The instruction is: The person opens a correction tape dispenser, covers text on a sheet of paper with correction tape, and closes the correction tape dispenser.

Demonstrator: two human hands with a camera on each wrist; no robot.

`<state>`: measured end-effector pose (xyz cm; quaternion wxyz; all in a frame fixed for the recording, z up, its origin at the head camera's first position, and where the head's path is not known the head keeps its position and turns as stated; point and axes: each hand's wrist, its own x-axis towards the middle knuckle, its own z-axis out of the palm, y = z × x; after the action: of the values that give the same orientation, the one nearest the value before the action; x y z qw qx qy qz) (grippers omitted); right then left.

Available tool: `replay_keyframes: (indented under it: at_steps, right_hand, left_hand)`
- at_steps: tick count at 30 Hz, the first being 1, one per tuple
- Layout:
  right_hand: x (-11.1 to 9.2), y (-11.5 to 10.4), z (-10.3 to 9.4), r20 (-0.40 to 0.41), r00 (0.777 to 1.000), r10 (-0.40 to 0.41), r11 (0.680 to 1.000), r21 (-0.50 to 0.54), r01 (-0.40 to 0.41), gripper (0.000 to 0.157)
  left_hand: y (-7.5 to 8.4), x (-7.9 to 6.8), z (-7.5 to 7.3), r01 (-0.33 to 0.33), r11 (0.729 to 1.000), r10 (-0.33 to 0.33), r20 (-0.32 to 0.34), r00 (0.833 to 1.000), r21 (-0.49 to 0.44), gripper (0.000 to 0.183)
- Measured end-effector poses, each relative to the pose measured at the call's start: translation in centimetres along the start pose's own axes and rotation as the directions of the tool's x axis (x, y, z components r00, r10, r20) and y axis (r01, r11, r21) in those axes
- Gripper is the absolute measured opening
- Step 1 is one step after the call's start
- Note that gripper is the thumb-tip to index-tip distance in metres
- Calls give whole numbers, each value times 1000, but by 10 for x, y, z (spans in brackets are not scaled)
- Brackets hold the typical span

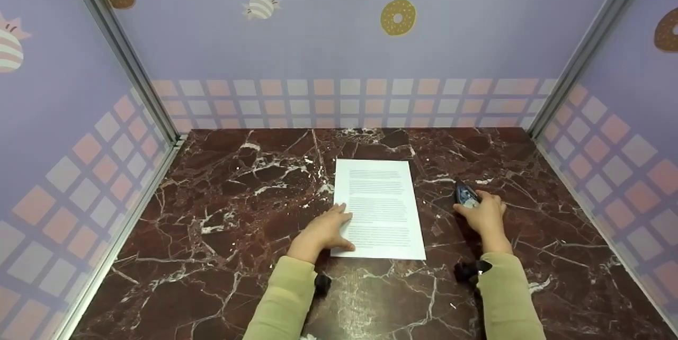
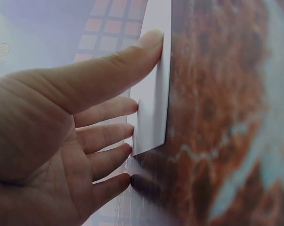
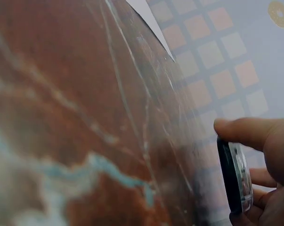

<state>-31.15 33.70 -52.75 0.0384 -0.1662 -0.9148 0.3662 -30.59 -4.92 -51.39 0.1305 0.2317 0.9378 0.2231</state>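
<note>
A printed sheet of paper (image 1: 377, 210) lies flat on the marble-patterned table. My left hand (image 1: 326, 229) rests at its lower left edge, fingers spread and fairly straight; in the left wrist view the thumb touches the sheet (image 2: 153, 113) and the other fingertips reach its side. To the right of the paper, my right hand (image 1: 484, 215) grips a small dark case (image 1: 467, 195) with a pointed tip and a clear, patterned face. From the right wrist, the thumb is on one end of the case (image 3: 234, 176) and fingers curl behind it; its exact kind cannot be told.
The dark red marble-look table (image 1: 254, 287) is enclosed by lilac walls (image 1: 328, 43) at the back and both sides. Metal posts (image 1: 127, 54) stand at the corners. Small white flecks are scattered left of the paper. Black straps (image 1: 466, 271) sit at both wrists.
</note>
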Motion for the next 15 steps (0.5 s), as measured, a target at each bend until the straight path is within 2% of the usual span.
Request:
replay_keyframes:
  at_steps: [10,15]
  right_hand:
    - [-6,-17,5,32,991,-133,991,29,132,80]
    - [-9,-26,4,61,980,-191,981,31,189,77]
  left_hand:
    - [2,1,-1,42,999,-42,-16,999,1,81]
    - [3,2,-2,73,997,-73,-54,996,-4,73]
